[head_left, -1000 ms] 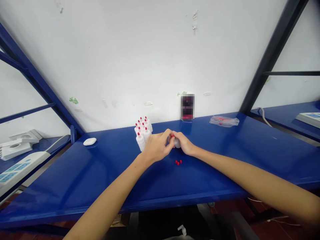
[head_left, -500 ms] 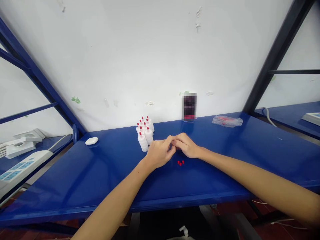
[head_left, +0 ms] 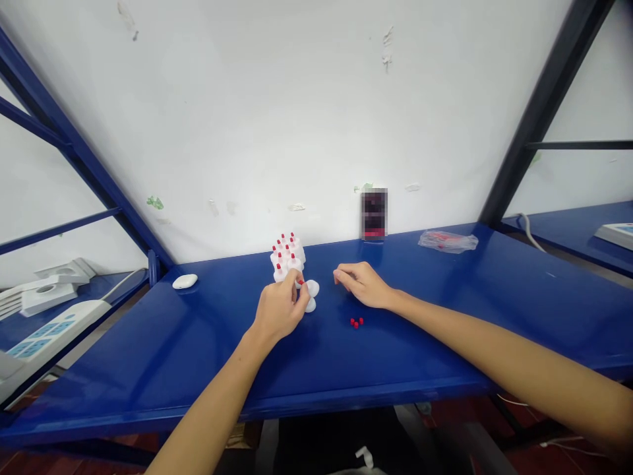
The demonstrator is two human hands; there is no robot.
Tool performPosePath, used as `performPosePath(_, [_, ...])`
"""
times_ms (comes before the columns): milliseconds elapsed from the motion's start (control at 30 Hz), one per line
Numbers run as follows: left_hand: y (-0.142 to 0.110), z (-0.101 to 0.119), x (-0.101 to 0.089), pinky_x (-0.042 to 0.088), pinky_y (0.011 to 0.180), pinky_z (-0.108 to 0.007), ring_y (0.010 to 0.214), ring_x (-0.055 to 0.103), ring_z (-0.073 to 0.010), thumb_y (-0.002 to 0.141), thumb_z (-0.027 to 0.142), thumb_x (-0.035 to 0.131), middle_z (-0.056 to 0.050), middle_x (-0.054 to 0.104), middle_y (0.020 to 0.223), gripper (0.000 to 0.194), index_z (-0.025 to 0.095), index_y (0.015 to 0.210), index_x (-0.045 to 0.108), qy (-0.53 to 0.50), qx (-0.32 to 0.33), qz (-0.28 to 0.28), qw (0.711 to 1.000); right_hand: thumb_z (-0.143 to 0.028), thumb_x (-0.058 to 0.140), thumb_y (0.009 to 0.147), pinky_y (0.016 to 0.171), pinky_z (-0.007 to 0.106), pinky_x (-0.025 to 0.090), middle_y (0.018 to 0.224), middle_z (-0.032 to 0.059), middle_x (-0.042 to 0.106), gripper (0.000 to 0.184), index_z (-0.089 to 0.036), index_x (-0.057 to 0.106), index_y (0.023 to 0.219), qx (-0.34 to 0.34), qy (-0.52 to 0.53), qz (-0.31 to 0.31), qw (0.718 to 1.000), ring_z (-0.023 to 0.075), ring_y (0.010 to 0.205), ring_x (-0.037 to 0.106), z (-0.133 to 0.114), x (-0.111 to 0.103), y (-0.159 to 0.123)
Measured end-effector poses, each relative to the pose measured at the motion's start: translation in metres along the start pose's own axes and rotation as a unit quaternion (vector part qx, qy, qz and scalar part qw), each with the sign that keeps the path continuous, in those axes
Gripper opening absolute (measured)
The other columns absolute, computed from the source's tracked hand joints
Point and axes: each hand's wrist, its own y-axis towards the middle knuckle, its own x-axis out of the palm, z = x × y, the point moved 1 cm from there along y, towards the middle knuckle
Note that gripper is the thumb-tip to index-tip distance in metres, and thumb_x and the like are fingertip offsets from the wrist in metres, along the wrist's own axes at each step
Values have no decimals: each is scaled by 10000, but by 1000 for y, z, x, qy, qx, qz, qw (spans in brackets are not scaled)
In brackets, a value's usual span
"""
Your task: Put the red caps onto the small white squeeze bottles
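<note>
three loose red caps (head_left: 356,322), one clear bag (head_left: 448,241)

We see the table (head_left: 445,343) running along the wall. The cluster of bottles (head_left: 287,254) stands at centre rear, with our left hand (head_left: 279,310) just before it, touching a bottle (head_left: 310,293) at the cluster's near edge. Our right hand (head_left: 361,285) rests to the right of it. The loose caps (head_left: 356,322) lie before the right hand. A case (head_left: 184,282) lies far left; a bag (head_left: 448,241) far right, by the wall.
</note>
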Motion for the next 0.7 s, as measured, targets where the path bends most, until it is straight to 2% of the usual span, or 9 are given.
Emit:
performPosePath(100, [-2,2,3,344,574,-257,546,590,-172,915,287,457,30,586,593,112,210,952,529,81,-34,-43,995,-497,582,872,554,243,328,566,-34,518,373,-175,598,686,20,2,28,999,104,540,431,1,2,1])
performPosePath(200, [-2,6,5,328,565,-275,607,640,-214,911,301,462,-4,637,652,126,217,947,548,139,-43,-80,986,-472,708,749,544,247,337,530,-43,504,328,-181,586,659,33,-6,76,997,101,512,420,-1,1,-1])
performPosePath(333, [-1,8,7,336,560,-285,642,670,-249,958,342,420,-28,672,697,202,220,1047,555,164,-51,-105,980,-392,562,828,558,265,373,598,-14,533,245,-181,589,706,11,41,103,994,122,544,468,-2,-3,-3])
performPosePath(500, [-1,8,10,342,552,-283,626,672,-254,984,350,402,-28,691,717,309,227,1244,514,171,-59,-81,980,-339,436,860,462,252,396,634,-34,482,209,-189,580,879,63,199,68,976,120,480,482,5,0,0])
performPosePath(600, [-4,14,13,350,556,-268,614,656,-212,977,313,416,-13,685,703,312,219,1254,526,130,-1,-84,988,-323,402,858,382,238,356,654,-43,470,206,-200,557,915,93,242,55,964,109,423,466,9,4,2])
performPosePath(700, [-9,27,18,385,597,-260,646,635,-172,962,274,443,-9,683,737,272,212,1187,581,55,132,-133,981,-280,366,859,394,235,339,672,-42,484,194,-202,539,898,101,218,54,969,100,421,472,10,6,4])
